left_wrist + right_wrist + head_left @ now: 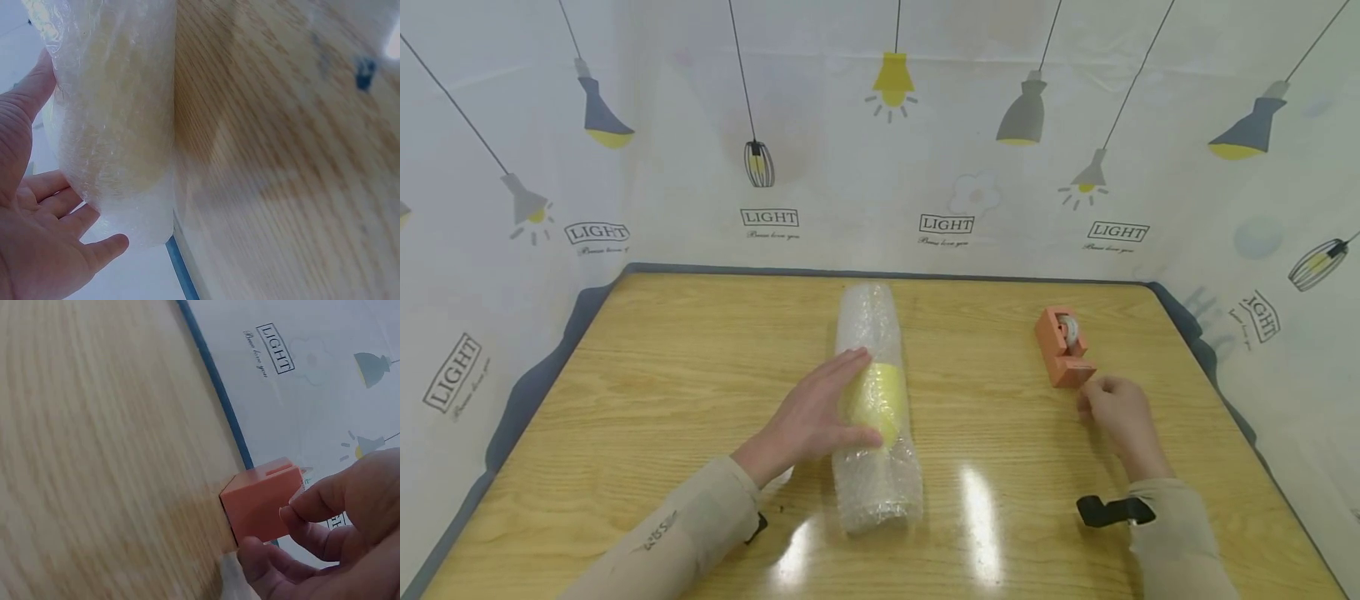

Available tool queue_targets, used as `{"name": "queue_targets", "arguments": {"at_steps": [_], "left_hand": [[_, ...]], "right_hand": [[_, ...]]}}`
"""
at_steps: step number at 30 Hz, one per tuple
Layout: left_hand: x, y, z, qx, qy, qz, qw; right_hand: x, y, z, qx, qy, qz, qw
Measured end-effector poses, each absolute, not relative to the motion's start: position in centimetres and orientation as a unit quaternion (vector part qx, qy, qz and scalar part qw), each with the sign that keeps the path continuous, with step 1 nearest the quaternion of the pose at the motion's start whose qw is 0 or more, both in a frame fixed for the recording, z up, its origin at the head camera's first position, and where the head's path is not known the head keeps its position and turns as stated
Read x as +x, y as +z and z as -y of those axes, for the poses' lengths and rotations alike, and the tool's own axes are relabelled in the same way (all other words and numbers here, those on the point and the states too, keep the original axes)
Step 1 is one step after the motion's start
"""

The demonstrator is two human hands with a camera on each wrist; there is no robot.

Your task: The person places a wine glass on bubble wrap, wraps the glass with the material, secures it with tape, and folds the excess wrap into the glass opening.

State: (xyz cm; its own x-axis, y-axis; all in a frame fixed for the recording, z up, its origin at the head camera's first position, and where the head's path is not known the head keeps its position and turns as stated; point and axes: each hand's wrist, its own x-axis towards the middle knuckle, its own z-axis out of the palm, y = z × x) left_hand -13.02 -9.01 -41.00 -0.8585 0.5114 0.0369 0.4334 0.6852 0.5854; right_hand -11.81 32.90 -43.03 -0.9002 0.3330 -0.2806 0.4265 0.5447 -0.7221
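Observation:
A long bundle in bubble wrap [874, 492], with something yellow [883, 396] showing through the plastic, lies lengthwise in the middle of the table. On its left side rests my left hand [820, 408], fingers spread over the top and thumb lying across the near half. The left wrist view shows those fingers straight and loose against the wrap [125, 112]. Over on the right stands an orange tape dispenser [1067, 371] holding a roll of clear tape [1070, 331]. At its front end my right hand [1120, 412] pinches the tape's end [296, 491] between thumb and forefinger.
The wooden table [700, 333] meets a printed curtain [850, 167] with lamp drawings at the back and both sides. A black strap [1112, 511] hangs at the right sleeve. A small pale scrap [782, 477] shows beside the left wrist.

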Motion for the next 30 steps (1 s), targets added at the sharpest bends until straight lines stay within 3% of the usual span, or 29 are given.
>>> {"name": "queue_targets", "arguments": {"at_steps": [16,30], "left_hand": [[-13.1,-41.0,9.1,0.261,0.3,-0.915,0.061],[-13.1,-41.1,9.1,0.268,0.302,-0.913,0.06]], "right_hand": [[-12.7,-44.8,-33.1,0.189,-0.344,-0.919,-0.03],[-12.8,-44.7,-33.1,0.199,-0.356,-0.913,-0.026]]}}
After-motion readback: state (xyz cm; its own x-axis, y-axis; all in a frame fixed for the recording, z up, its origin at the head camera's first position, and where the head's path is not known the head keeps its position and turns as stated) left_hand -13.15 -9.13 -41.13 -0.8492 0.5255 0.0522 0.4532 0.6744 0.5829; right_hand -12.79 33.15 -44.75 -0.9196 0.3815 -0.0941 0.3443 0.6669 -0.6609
